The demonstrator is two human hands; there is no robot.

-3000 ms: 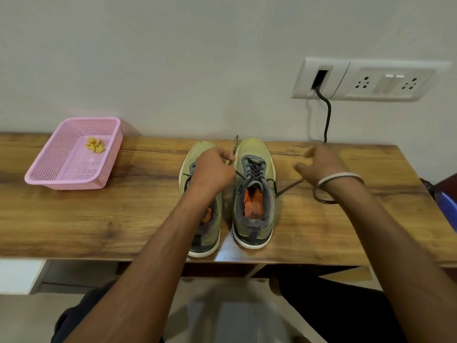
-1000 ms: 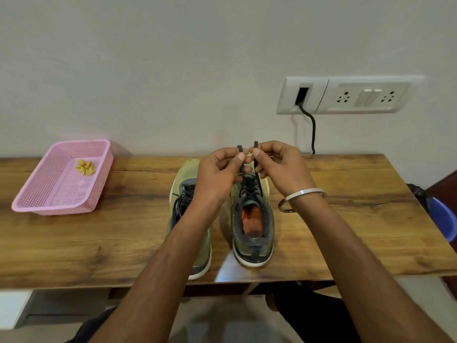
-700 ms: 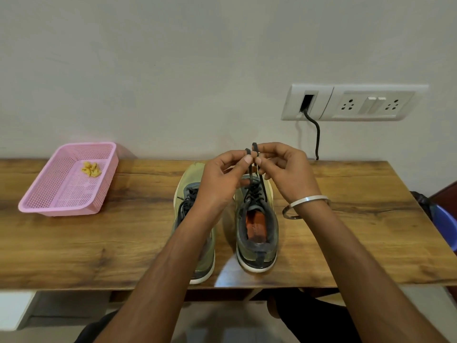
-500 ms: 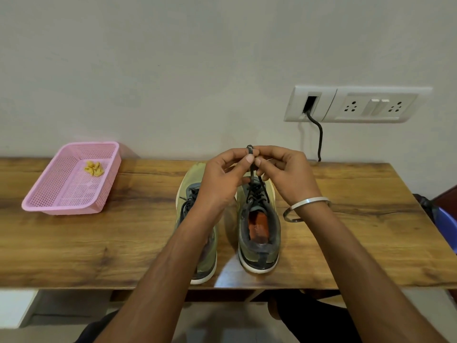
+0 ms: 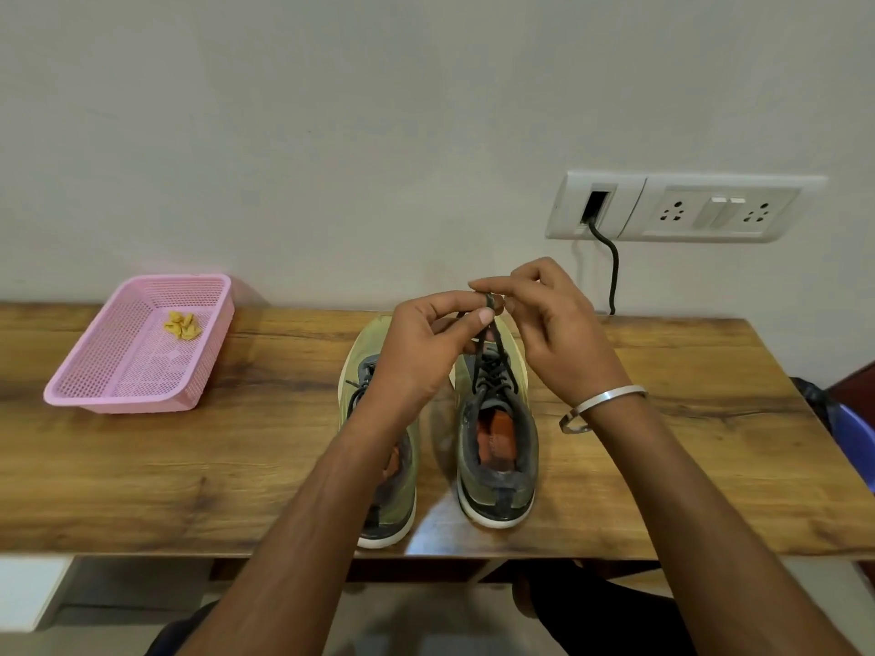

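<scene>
Two olive-green sneakers stand side by side on the wooden table (image 5: 189,466), toes toward the wall. The right sneaker (image 5: 497,447) shows a grey collar and an orange insole. Its dark shoelace (image 5: 483,352) is drawn up taut above the tongue. My left hand (image 5: 426,352) pinches the shoelace between thumb and fingers. My right hand (image 5: 549,324), with a metal bangle on the wrist, pinches the shoelace ends just above it. The left sneaker (image 5: 374,466) lies mostly under my left forearm.
A pink mesh basket (image 5: 137,395) holding small yellow pieces (image 5: 181,323) sits at the table's back left. A white socket panel (image 5: 682,208) on the wall has a black cable (image 5: 613,272) dropping behind the table. A blue object (image 5: 857,442) is at the right edge.
Three seconds ago my hands were apart, pulling the lace ends sideways. They have since come together above the right sneaker, and my right hand's fingers now work the lace ends at the top.
</scene>
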